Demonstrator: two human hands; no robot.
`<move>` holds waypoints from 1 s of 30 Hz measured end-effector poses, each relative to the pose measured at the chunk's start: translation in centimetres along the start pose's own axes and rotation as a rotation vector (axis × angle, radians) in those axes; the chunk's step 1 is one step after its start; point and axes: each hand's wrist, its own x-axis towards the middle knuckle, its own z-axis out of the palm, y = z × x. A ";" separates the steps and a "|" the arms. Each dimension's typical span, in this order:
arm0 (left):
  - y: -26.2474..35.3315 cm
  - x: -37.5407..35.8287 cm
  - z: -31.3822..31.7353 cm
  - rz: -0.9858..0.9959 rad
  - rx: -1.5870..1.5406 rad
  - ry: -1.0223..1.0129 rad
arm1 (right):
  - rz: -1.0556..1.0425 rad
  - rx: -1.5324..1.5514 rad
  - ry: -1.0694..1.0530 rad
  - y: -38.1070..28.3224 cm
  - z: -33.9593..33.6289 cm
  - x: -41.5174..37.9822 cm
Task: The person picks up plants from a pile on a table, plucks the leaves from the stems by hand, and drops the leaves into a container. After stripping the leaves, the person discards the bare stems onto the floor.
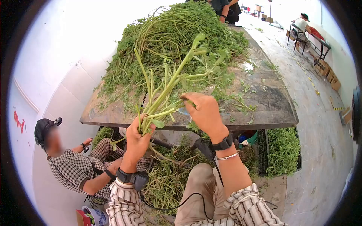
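Observation:
My left hand (138, 137) is wrapped round the lower end of a bunch of thick green stems (163, 94), which slants up and to the right above the table's near edge. To its right, my right hand (201, 111) is closed, thumb and fingers pinched at a side shoot of the bunch. A rounded green leaf (157, 123) sticks out beside my left hand. Behind the bunch, a large heap of leafy green plants (177, 34) covers much of the wooden table (264, 105).
A person (77, 165) in a checked shirt sits at the left. Cut stems (169, 190) lie below the table, and a crate of greens (283, 152) stands at the right. People are at the table's far end and by a distant table (320, 42).

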 end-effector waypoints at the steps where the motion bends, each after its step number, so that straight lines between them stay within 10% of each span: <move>1: 0.2 0.1 0.0 -0.017 0.022 -0.007 | -0.026 -0.022 0.029 -0.1 0.1 0.0; 12: 1.6 0.8 0.3 -0.069 -0.056 -0.006 | 0.234 0.211 0.266 0.8 0.5 0.3; 14: 1.5 0.7 0.1 -0.068 -0.127 0.030 | 0.601 0.745 0.285 2.0 -1.1 0.5; 17: 1.1 0.6 -0.1 -0.077 -0.143 0.056 | 0.608 1.045 0.222 2.5 -1.6 0.7; 30: 0.4 0.3 0.2 -0.039 -0.089 0.059 | 0.181 0.215 0.422 2.5 0.0 0.7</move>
